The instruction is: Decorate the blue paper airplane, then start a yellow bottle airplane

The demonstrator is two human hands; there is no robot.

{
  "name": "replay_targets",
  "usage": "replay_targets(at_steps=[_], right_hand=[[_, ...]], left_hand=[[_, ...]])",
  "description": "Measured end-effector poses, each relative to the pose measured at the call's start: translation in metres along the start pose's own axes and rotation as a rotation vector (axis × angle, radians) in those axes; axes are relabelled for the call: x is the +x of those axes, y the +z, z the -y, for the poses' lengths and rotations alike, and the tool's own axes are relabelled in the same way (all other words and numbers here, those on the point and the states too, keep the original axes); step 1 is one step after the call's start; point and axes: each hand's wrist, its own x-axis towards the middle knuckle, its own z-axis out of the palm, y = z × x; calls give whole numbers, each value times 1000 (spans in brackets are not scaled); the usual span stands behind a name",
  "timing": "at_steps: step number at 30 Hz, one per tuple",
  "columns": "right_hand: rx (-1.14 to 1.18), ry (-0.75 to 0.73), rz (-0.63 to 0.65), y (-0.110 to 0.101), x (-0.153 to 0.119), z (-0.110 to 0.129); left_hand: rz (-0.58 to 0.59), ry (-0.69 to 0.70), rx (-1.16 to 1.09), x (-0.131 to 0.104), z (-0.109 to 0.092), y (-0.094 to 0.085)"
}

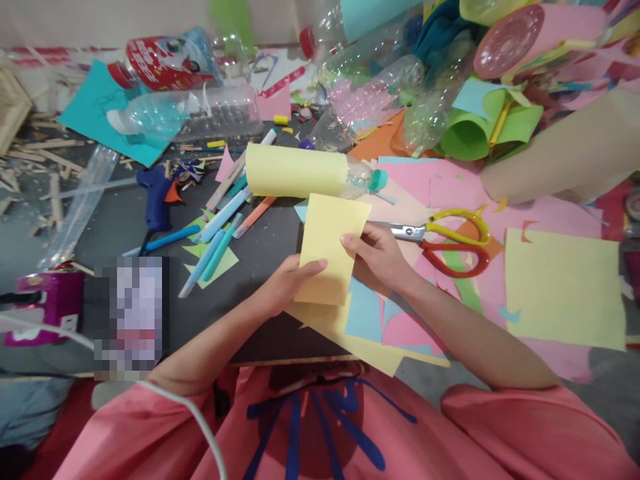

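Observation:
A rectangular piece of yellow paper (334, 250) is held upright between both hands. My left hand (290, 283) grips its lower left side, with the thumb on the front and the other fingers behind it. At its right edge my right hand (377, 253) pinches it, thumb in front. Just beyond the paper lies a clear bottle wrapped in yellow paper (300, 171), its green cap (379, 181) pointing right. Scissors (455, 243) with one yellow and one red handle lie right of my right hand, blades toward it.
Markers (225, 227) and a blue glue gun (157, 197) lie left of the hands. Plastic bottles (200, 110) crowd the back. Pink and blue paper scraps and a yellow sheet (565, 287) cover the right. A phone (137, 310) and white cable are at the lower left.

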Motion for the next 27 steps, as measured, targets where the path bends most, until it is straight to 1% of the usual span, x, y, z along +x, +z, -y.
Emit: replay_targets(at_steps=[1,2,4,6,7,8,9,11,12,13,15,17,19,24,27], right_hand=[[-48,-6,9,-2,1,-1],[-104,-8,24,-4,2,-1],[-260,-19,57,-8,3,-1],[-449,-65,87,-11,4,-1],[-534,-102,103,-12,4,-1],[-604,-140,119,-12,4,-1],[-659,-176,134,-12,4,-1],[-741,-230,149,-10,4,-1],[-780,-249,152,-9,4,-2],[-819,-267,154,-9,4,-2],[-893,-306,165,-8,4,-4],[-961,-343,180,-8,4,-5],[-1023,-376,190,-9,4,-7],[-1132,-463,167,-11,3,-9],[-1160,-498,144,-11,2,-10]], left_hand=[[-49,82,107,0,0,-2],[-114,192,223,0,1,-5],[-290,480,455,1,3,-11],[-500,818,686,1,5,-17],[-567,950,815,1,5,-19],[-581,1045,937,0,6,-19],[-541,1103,1055,0,6,-18],[-382,1138,1251,-2,8,-13],[-293,1116,1338,-3,9,-10],[-235,1092,1411,-3,11,-7],[-169,1026,1523,-4,14,-2],[-148,982,1572,-5,17,1],[-149,969,1570,-6,18,3],[-205,954,1536,-9,17,6],[-215,931,1533,-9,18,8]])
